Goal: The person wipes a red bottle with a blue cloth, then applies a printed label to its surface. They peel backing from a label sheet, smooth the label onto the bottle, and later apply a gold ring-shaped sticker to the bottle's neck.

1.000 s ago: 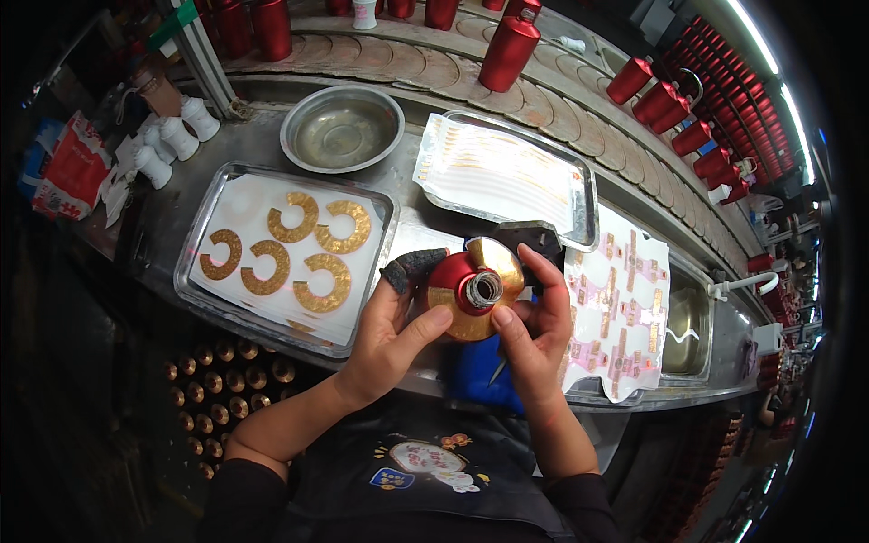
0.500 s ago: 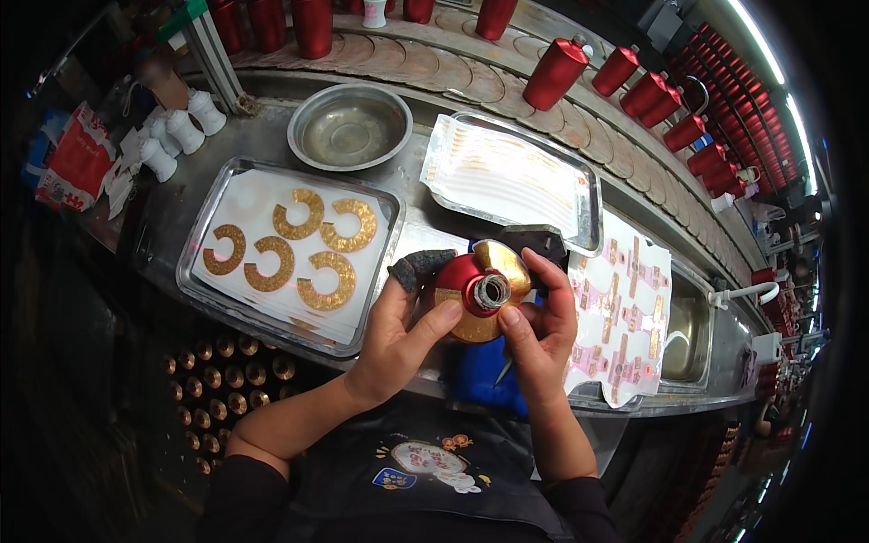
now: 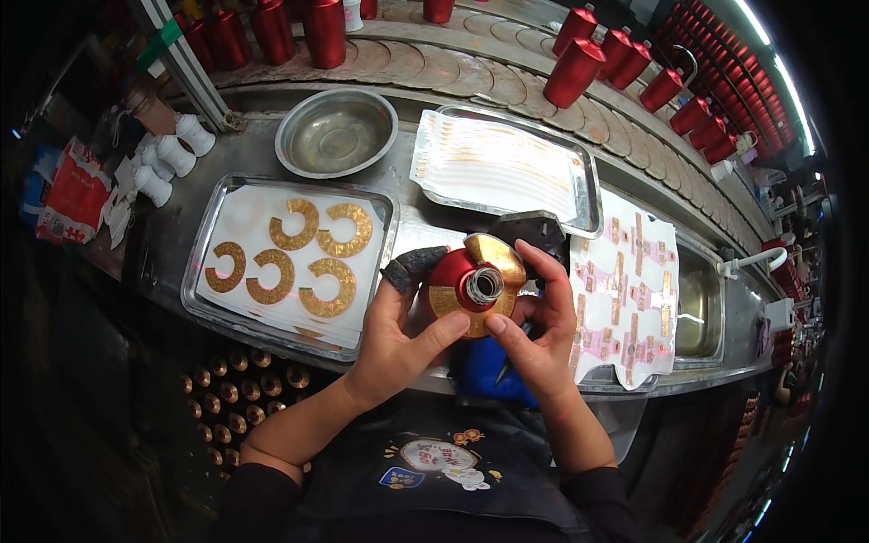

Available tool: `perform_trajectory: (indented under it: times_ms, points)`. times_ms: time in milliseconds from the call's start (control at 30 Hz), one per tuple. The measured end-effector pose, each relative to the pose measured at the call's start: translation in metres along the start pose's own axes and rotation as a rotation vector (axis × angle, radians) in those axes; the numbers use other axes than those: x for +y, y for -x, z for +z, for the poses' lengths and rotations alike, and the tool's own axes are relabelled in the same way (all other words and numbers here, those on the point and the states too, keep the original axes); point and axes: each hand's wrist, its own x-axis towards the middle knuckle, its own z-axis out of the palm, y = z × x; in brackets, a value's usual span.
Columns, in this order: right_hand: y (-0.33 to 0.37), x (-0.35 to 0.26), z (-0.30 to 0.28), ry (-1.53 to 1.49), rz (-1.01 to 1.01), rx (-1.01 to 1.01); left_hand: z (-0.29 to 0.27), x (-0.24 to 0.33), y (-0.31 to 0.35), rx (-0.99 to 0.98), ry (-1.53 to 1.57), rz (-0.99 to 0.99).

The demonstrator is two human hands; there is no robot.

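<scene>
A red bottle (image 3: pixel 444 271) is held between my two hands, its threaded open neck tilted up toward me. A gold C-shaped label (image 3: pixel 444 300) lies around the shoulder of the bottle. At its upper right a shiny gold part stands up from the neck; whether it is loose cannot be told. My left hand (image 3: pixel 389 348) grips the left side, with a dark wrap on its forefinger and its thumb pressed on the label. My right hand (image 3: pixel 548 353) holds the right side, its thumb close to the left one below the neck. The bottle's base is hidden.
On the left, a metal tray (image 3: pixel 201 262) holds several gold C-shaped labels (image 3: pixel 273 276). Behind it stands a metal bowl (image 3: pixel 337 136). Another tray (image 3: pixel 593 195) carries strip-label sheets; a patterned sheet (image 3: pixel 625 299) lies beside the sink (image 3: pixel 701 312). Red bottles (image 3: pixel 575 72) stand on the conveyor (image 3: pixel 398 77).
Both thumbs have slid down and closer together on the label below the neck. The view has shifted slightly, and the bottles on the conveyor stand in different places.
</scene>
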Motion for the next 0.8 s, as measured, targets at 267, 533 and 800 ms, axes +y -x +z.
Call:
perform_trajectory:
  times_ms: [267, 533, 800]
  points:
    - [-0.0010, 0.0000, -0.0011, -0.018, 0.019, -0.010, -0.0001, -0.0014, 0.0003, 0.001, 0.006, -0.006]
    - [-0.0006, 0.0017, -0.0020, -0.181, 0.080, 0.001, 0.0018, -0.0023, 0.0006, 0.010, 0.059, -0.011]
    - [-0.0017, 0.0046, -0.0021, -0.112, 0.039, -0.014, 0.0063, -0.0052, -0.0013, 0.032, -0.070, 0.026]
